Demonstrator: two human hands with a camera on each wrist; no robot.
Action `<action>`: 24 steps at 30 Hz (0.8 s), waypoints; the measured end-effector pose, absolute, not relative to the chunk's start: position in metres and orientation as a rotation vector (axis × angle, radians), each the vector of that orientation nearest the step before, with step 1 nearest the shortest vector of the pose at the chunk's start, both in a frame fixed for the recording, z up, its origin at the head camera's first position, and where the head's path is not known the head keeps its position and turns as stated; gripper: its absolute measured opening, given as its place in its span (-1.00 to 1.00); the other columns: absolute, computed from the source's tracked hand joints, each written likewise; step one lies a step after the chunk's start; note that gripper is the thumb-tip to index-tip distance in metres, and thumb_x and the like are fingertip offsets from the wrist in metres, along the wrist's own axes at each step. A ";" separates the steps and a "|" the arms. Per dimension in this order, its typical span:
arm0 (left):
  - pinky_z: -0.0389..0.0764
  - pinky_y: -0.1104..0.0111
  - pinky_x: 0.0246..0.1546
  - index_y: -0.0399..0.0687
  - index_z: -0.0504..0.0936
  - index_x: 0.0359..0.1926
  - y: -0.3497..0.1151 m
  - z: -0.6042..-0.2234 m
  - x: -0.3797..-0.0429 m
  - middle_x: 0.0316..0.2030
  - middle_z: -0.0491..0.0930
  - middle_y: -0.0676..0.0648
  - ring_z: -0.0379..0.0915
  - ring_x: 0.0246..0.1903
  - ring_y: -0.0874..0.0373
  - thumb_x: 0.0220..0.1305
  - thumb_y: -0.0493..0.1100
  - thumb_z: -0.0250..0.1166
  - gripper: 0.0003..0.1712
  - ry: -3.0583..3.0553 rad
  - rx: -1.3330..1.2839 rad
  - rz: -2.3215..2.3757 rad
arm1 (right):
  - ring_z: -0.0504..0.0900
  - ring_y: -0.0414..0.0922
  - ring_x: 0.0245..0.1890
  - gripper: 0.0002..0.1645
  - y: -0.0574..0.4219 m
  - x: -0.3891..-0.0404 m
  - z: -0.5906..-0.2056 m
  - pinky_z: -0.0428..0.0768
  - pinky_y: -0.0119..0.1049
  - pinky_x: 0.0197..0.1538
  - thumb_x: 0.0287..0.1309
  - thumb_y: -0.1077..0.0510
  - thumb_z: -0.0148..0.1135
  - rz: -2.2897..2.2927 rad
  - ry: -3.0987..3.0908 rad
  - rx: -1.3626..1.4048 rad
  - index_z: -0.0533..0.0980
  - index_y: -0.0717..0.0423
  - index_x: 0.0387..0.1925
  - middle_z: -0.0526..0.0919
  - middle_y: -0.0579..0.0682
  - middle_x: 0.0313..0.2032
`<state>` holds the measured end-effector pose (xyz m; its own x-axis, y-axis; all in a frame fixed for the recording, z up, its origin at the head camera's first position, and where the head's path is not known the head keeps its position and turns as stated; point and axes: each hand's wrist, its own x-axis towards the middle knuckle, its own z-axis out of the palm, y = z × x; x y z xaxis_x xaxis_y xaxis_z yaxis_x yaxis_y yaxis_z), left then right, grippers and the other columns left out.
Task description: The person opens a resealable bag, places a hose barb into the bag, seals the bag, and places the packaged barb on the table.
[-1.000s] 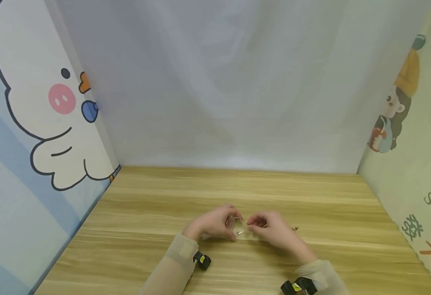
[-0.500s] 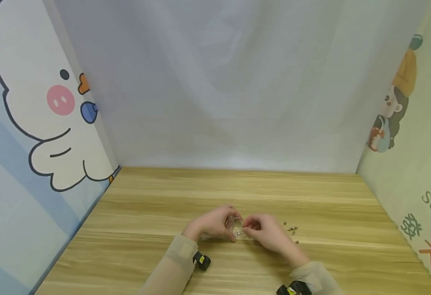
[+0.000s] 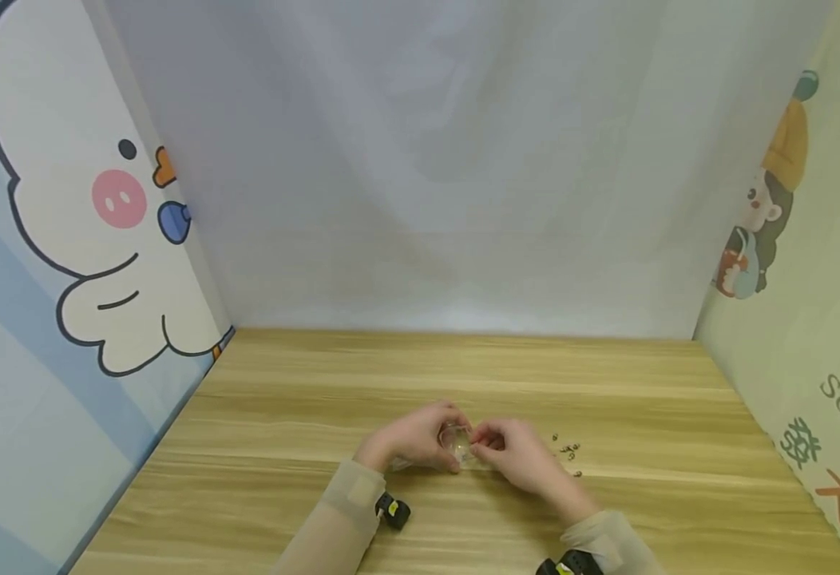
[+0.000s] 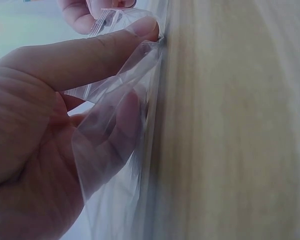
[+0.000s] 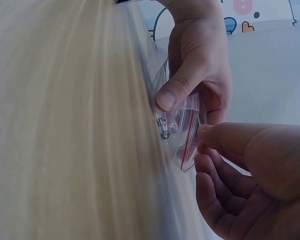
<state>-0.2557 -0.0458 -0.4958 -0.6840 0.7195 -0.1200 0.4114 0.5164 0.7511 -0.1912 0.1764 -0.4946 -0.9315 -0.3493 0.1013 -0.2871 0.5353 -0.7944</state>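
One clear zip bag (image 5: 176, 141) was at the surface of one wooden table (image 3: 269, 423), gripped by the left hand (image 3: 418, 437). The right hand (image 3: 524, 455), just beside, pinched its mouth edge. At least one metal piece (image 5: 164, 134) showed inside; at least five loose pieces (image 3: 571, 448) lay rightward, their clustering preventing an exact count.

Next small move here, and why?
Probably take the right hand to the loose metallic pieces for another: several lie on the table, shiny bits show inside the clear bag, and the left hand grips it. Whether the right hand holds one is unclear.
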 end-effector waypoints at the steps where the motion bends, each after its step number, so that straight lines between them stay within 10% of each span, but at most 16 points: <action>1: 0.58 0.39 -0.23 -0.02 0.69 0.13 -0.046 -0.496 -0.256 -0.10 0.50 0.09 0.47 -0.25 0.25 0.01 -0.26 0.73 -0.37 2.348 0.936 0.991 | 0.67 -0.25 -0.30 -0.94 0.176 -0.191 -0.495 0.68 -0.34 -0.17 0.32 0.26 0.45 -1.378 2.687 -0.557 0.72 0.14 -0.19 0.73 -0.18 -0.32; 24: 0.60 0.39 -0.23 -0.07 0.69 0.14 -0.045 -0.495 -0.256 -0.08 0.50 0.07 0.49 -0.27 0.24 0.02 -0.29 0.72 -0.37 2.329 0.906 1.012 | 0.68 -0.23 -0.29 -0.89 0.171 -0.188 -0.493 0.66 -0.34 -0.19 0.34 0.26 0.44 -1.372 2.738 -0.481 0.72 0.13 -0.12 0.75 -0.15 -0.27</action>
<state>-0.2557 -0.0452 -0.4952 -0.6878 0.7138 -0.1321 0.3904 0.5172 0.7616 -0.1882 0.1709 -0.4926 -0.9510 -0.2922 0.1008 -0.2557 0.5604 -0.7878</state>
